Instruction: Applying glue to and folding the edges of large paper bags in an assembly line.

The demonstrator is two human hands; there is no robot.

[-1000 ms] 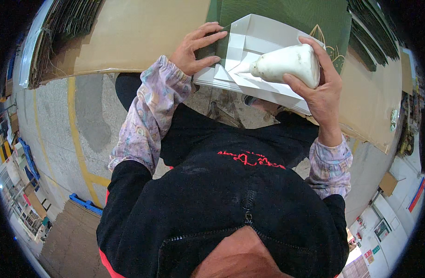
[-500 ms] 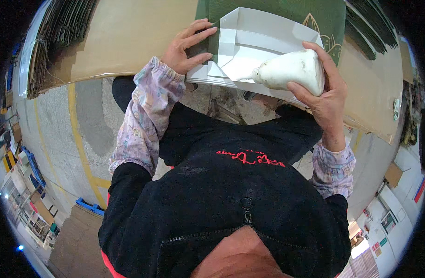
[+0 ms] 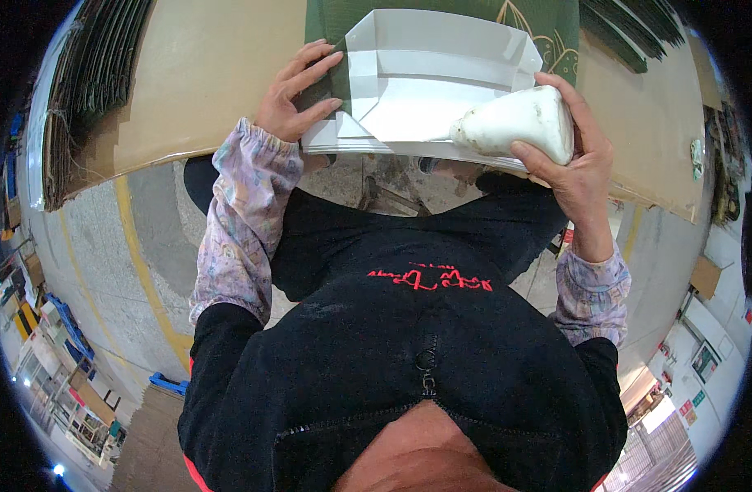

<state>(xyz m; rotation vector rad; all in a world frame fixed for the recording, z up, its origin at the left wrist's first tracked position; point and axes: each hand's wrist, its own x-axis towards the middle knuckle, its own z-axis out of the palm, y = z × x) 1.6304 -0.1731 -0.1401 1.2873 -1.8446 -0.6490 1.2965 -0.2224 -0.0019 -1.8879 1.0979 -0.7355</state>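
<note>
while the right hand (image 3: 569, 160) clamps a white bottle (image 3: 515, 123), spread left hand (image 3: 298, 94) fingers flatten white card (image 3: 425, 82) over cardboard (image 3: 203, 74).

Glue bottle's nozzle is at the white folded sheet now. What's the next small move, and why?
Probably draw the white bottle leftward along the near flap of the white sheet: the right hand has its nozzle on that edge, and the left hand pins the sheet's left side flat.
</note>
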